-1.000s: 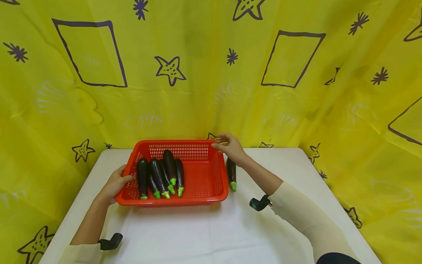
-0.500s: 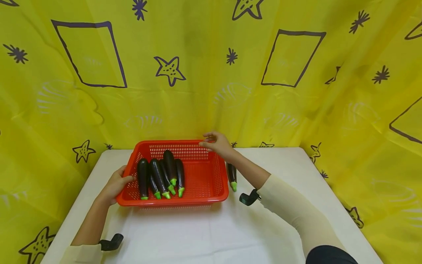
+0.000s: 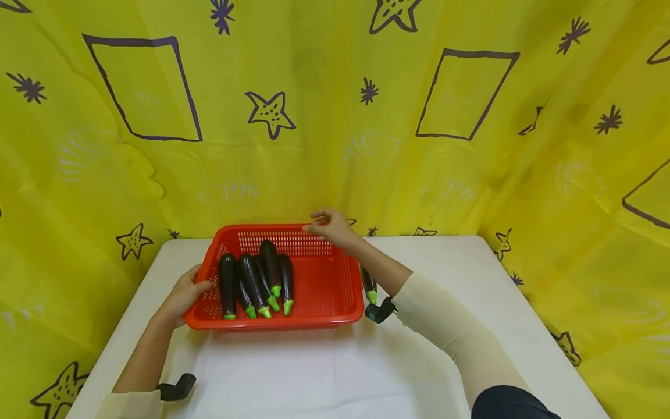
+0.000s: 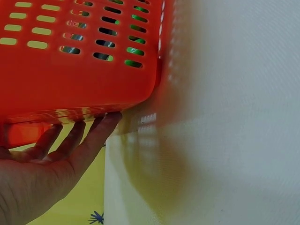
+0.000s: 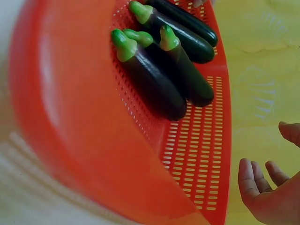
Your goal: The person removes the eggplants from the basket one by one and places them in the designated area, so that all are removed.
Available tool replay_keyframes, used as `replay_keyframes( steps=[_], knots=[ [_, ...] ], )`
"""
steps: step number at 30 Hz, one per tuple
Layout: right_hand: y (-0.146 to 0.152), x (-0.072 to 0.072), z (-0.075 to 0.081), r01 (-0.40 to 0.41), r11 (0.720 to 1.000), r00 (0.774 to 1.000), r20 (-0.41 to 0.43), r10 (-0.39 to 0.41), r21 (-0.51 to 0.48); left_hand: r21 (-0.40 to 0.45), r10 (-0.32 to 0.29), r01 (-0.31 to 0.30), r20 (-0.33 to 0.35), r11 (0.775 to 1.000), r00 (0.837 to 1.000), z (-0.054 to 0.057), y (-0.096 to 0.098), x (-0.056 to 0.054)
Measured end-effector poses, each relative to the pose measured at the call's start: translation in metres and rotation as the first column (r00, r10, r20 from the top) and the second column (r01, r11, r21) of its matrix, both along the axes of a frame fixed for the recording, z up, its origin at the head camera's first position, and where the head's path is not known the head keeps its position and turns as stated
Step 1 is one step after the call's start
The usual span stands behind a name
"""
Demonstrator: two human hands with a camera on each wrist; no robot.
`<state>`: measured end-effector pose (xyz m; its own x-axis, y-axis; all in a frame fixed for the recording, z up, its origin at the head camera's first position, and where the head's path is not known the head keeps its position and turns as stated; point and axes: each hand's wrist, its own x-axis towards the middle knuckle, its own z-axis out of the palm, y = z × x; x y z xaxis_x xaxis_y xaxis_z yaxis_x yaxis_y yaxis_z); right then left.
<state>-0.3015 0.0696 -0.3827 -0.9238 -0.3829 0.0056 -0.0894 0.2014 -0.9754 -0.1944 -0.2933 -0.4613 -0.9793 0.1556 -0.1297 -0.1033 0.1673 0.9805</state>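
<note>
Honestly, no words, labels, brands or numbers are coming through readable here, not in the head view and not in either wrist view. The yellow curtain (image 3: 324,174) is carrying printed line drawings like stars and four-sided outlines, but those aren't spelling anything. The black pieces at the wrists (image 3: 178,387) might be carrying some marking, but they're showing up too small and dark for me to tell.
</note>
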Motion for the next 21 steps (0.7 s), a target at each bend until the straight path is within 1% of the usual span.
replay_keyframes(
  steps=[9,12,17,21],
  knots=[
    [-0.010,-0.009,-0.001,0.000,1.000,1.000,-0.011,0.001,0.022,-0.022,-0.004,0.004,-0.001,1.000,1.000,0.002,0.000,0.001],
    [-0.013,-0.011,-0.001,-0.029,0.999,0.999,-0.022,0.030,0.031,-0.018,-0.008,0.008,-0.005,1.000,1.000,0.003,0.000,0.001],
    [-0.016,-0.016,-0.003,-0.103,0.992,0.994,-0.035,0.106,0.070,-0.010,-0.005,0.005,-0.010,1.000,1.000,0.002,0.000,0.000],
    [-0.017,-0.019,-0.006,-0.149,0.985,0.988,-0.020,0.151,0.090,-0.009,-0.006,0.005,-0.002,1.000,1.000,0.001,0.001,0.000]
  ],
)
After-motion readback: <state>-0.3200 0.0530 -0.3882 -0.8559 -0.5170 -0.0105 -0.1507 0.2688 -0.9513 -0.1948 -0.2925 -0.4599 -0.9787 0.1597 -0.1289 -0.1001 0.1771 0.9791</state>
